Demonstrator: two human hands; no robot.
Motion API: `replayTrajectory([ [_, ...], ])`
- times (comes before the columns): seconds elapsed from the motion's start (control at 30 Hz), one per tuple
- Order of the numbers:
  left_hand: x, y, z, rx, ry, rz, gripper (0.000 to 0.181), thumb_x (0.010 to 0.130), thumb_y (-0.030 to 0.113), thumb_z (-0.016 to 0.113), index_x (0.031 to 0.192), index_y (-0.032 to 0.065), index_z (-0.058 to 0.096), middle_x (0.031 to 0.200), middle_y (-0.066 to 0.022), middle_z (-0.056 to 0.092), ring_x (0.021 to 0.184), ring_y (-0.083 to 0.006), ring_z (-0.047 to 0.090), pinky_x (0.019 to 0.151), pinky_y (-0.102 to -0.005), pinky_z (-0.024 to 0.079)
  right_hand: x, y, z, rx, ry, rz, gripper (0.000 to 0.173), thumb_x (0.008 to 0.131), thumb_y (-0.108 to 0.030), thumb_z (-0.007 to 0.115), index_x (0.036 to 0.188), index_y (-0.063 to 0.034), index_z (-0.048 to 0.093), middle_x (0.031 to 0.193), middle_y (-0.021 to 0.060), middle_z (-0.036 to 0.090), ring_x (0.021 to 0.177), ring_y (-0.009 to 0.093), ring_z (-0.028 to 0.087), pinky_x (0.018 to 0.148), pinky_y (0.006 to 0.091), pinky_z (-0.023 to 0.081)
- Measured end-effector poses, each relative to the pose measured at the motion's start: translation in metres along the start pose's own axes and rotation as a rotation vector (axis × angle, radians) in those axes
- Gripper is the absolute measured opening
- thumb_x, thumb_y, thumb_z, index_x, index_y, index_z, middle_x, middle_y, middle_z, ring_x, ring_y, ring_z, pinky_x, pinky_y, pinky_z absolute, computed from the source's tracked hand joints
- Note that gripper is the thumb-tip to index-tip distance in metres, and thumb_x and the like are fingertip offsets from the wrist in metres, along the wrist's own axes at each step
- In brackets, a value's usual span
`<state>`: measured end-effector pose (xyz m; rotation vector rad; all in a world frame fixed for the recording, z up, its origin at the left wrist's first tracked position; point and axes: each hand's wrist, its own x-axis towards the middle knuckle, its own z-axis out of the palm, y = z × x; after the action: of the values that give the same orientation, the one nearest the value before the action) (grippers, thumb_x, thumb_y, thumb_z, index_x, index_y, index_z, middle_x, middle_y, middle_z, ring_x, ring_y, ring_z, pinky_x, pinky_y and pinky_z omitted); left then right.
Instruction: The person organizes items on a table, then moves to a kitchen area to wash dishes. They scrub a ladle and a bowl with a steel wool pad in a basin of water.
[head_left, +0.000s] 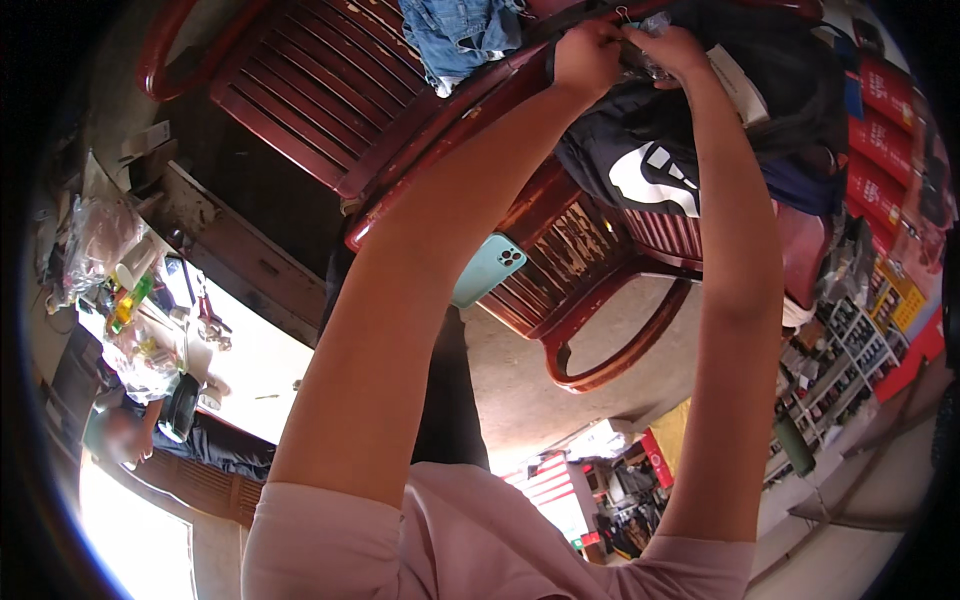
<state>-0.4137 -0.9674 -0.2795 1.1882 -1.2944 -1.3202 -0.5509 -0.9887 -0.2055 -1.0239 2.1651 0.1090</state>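
Note:
At the top of the view, my left hand and my right hand meet, fingers curled close together. A crumpled piece of clear plastic is in my right hand. My left fingers pinch in beside it, but what they hold is hidden. A small metal hook sticks up between the hands. Under and beside them lies a heap of black clothing with a white tag. A dark garment with a large white print hangs below my hands, over a red-brown wooden chair.
A slatted wooden seat with folded blue jeans stands at upper left. A phone in a teal case shows beyond my left forearm. Red boxes are stacked at right. Another person sits beyond a white tabletop with pliers.

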Motion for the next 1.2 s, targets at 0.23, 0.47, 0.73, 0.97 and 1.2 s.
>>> replayTrajectory([
  [0.23, 0.002, 0.009, 0.010, -0.532, -0.063, -0.655, 0.012, 0.073, 0.004, 0.066, 0.071, 0.0006, 0.056, 0.075, -0.0126, 0.059, 0.064, -0.0216, 0.057, 0.056, -0.0322, 0.047, 0.001, 0.010, -0.007, -0.097, -0.019, -0.037, 0.058, 0.072, -0.059, 0.063, 0.099, -0.0077, 0.062, 0.084, 0.0047, 0.063, 0.070, 0.018, 0.062, 0.053, 0.0302, 0.054],
  [0.47, 0.028, -0.003, 0.008, -0.509, -0.165, -0.888, 0.006, 0.076, 0.007, 0.059, 0.073, 0.0017, 0.060, 0.065, -0.0079, 0.056, 0.057, -0.0186, 0.052, 0.052, -0.0318, 0.042, -0.016, 0.000, -0.015, -0.075, -0.222, -0.071, 0.054, 0.078, -0.052, 0.061, 0.110, -0.0089, 0.057, 0.097, 0.0063, 0.060, 0.085, 0.018, 0.059, 0.061, 0.0305, 0.056],
  [0.73, 0.018, 0.009, -0.003, -0.341, 0.002, -0.221, 0.026, 0.073, -0.002, 0.055, 0.098, 0.0010, 0.048, 0.078, -0.0110, 0.059, 0.071, -0.0217, 0.058, 0.063, -0.0329, 0.047, -0.006, -0.030, -0.012, -0.079, -0.458, 0.078, 0.027, 0.087, -0.025, 0.049, 0.073, -0.0033, 0.058, 0.056, 0.0090, 0.051, 0.046, 0.021, 0.052, 0.040, 0.0372, 0.045],
  [0.97, 0.016, 0.013, -0.023, 0.139, -0.093, 0.045, 0.016, 0.077, 0.006, 0.054, 0.091, -0.0009, 0.051, 0.080, -0.0236, 0.059, 0.078, -0.0399, 0.059, 0.067, -0.0414, 0.047, -0.059, -0.077, -0.004, -0.163, -0.318, 0.130, 0.051, 0.081, -0.046, 0.059, 0.114, -0.0073, 0.053, 0.097, 0.0062, 0.058, 0.084, 0.016, 0.057, 0.067, 0.0322, 0.058],
  [1.2, 0.003, 0.003, -0.027, 0.041, -0.073, -0.054, 0.021, 0.075, 0.005, 0.052, 0.095, -0.0001, 0.052, 0.083, -0.0233, 0.060, 0.082, -0.0399, 0.059, 0.070, -0.0440, 0.047, -0.033, -0.012, -0.007, 0.308, -0.263, -0.014, 0.053, 0.083, -0.048, 0.057, 0.106, -0.0006, 0.057, 0.091, 0.0079, 0.060, 0.080, 0.017, 0.060, 0.062, 0.0288, 0.056],
])
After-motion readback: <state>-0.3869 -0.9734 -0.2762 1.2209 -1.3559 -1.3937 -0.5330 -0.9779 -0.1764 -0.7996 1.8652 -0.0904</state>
